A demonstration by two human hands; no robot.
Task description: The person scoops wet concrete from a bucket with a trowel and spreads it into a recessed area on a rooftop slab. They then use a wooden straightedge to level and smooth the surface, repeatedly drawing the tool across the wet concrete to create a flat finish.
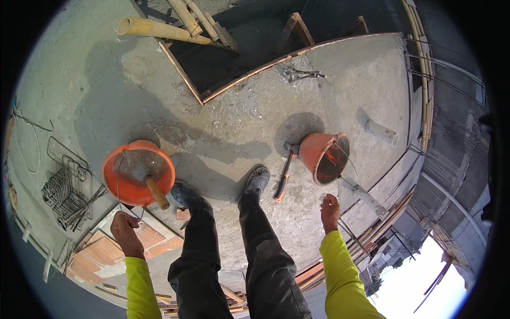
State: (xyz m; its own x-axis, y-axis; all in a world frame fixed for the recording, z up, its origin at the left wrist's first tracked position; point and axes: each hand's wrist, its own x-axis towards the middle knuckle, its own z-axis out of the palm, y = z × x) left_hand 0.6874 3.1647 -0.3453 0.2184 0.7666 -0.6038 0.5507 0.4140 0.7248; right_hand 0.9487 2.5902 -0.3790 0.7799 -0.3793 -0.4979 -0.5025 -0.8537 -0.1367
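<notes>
My left hand (127,229) is closed on the thin wire handle of an orange bucket (165,181). Grey residue coats the inside of this bucket, and a tool with a wooden handle (157,192) leans out over its rim; the tool's other end is hard to make out. My right hand (330,210) has curled fingers and no object visible in them. Just beyond it stands a second, reddish-orange bucket (313,151), dark and stained inside, its wire handle hanging to the right. Beside that bucket lies a hammer-like tool (286,173) with an orange and black handle.
Ahead, a wood-edged opening (234,69) drops into a dark space, with bamboo poles (164,31) over its corner. Bent rebar stirrups (66,194) are piled at the left. An upright pipe stub (381,133) stands at the right. Boards (114,250) lie near my left hand.
</notes>
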